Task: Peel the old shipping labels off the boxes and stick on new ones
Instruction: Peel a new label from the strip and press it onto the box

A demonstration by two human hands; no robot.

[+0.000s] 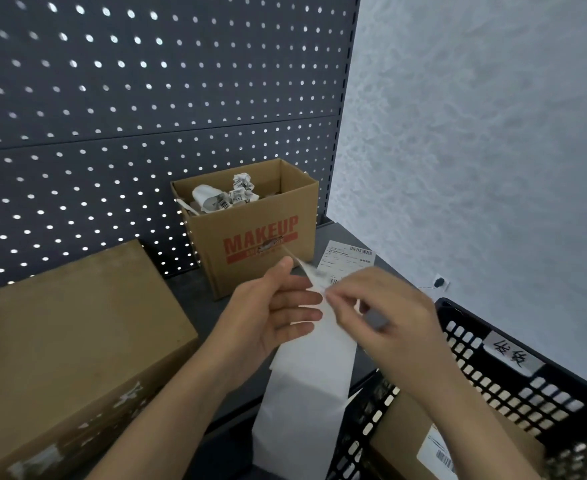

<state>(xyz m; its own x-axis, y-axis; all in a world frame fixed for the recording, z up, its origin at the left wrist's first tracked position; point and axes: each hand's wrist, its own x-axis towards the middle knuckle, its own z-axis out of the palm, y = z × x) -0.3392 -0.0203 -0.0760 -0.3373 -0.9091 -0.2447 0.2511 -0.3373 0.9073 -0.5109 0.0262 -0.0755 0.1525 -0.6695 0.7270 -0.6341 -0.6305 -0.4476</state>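
Observation:
A long white strip of label backing paper (306, 386) hangs down between my hands over the dark shelf. My left hand (268, 306) holds its upper part, with straight fingers behind it and the thumb on top. At the strip's top edge my right hand (382, 313) pinches a printed label (314, 271) with thumb and forefinger. A large brown box (67, 341) lies at the left, and white scraps of torn label cling to its near side. Another printed label (347, 259) lies flat on the shelf behind my hands.
An open "MAKEUP" carton (250, 233) holding crumpled old labels stands at the back. At the right, a black plastic crate (493, 375) with a handwritten tag holds a labelled box (420, 441). Dark pegboard rises behind, a pale wall at the right.

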